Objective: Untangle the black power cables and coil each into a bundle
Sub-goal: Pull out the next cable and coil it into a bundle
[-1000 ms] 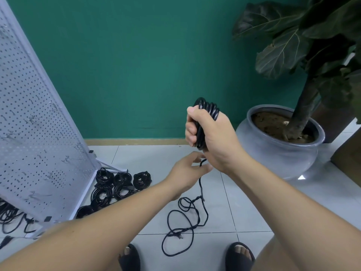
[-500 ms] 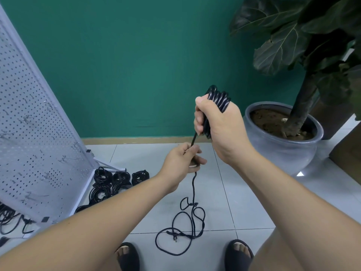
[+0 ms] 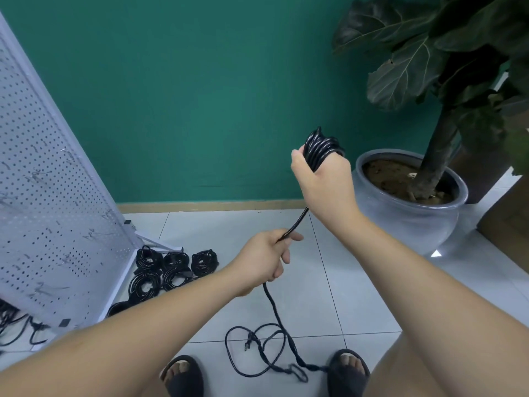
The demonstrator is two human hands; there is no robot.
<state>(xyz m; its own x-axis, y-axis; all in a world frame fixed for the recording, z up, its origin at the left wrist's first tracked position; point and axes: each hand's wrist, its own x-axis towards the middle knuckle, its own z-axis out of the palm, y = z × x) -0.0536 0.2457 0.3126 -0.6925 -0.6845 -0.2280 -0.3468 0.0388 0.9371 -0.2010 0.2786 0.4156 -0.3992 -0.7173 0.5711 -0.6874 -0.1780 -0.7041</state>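
Right hand [image 3: 323, 179] grips coil [image 3: 322, 146] up high — left hand [image 3: 266, 259] below pinches cable [image 3: 294, 226], feeding slack for next loop.

No legible txt, labels, brands or nos. anywhere.

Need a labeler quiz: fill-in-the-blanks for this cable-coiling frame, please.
1. The right hand grips the coil, held ____ the left hand.
2. The left hand holds the strand that runs from the coil down to the ____.
3. The finished bundles lie beside the white perforated ____.
Missing: above; floor; pegboard.
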